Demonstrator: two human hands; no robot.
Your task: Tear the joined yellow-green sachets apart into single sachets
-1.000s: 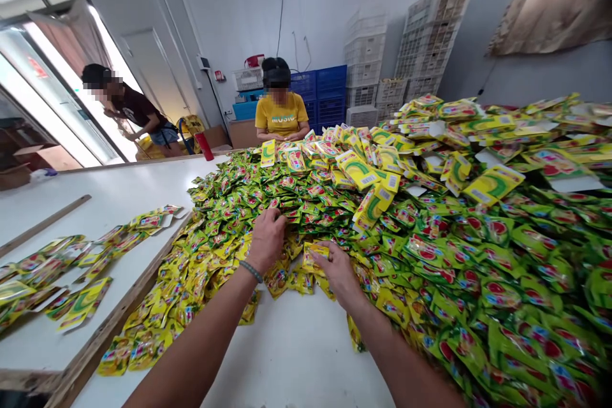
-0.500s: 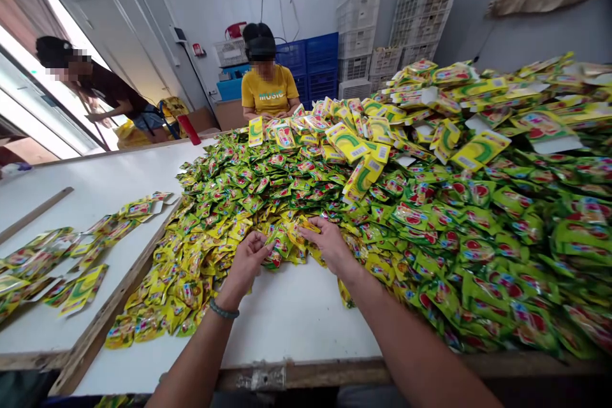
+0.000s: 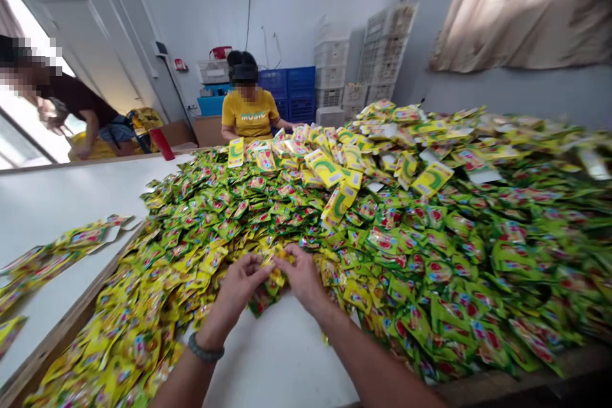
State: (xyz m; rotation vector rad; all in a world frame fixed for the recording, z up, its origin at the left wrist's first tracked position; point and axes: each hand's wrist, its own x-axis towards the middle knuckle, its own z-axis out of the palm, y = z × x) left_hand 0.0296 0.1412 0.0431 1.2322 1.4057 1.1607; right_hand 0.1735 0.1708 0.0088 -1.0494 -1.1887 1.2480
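Observation:
My left hand [image 3: 245,282] and my right hand [image 3: 302,275] meet at the near edge of a large heap of small shiny packets. Between their fingertips is a small yellow packet [image 3: 274,259], partly hidden by the fingers. The right thumb and fingers pinch it, and the left thumb and forefinger close on it from the other side. Just beneath them, a green packet [image 3: 261,303] lies at the edge of the heap. Yellow packets [image 3: 143,325] spread to the left of my hands, and green packets [image 3: 430,268] pile up to the right.
Flat yellow printed cartons [image 3: 433,178] lie on top of the heap. A wooden strip [image 3: 71,325] divides the white table [image 3: 282,357], with more cartons [image 3: 81,236] beyond it. Across the heap sits a person in yellow [image 3: 251,111]; another person [image 3: 90,105] bends over at left.
My view has turned right and tilted up. My hands have come closer together, their fingertips now meeting at the yellow packet. The seated person's arm has reached out toward the heap.

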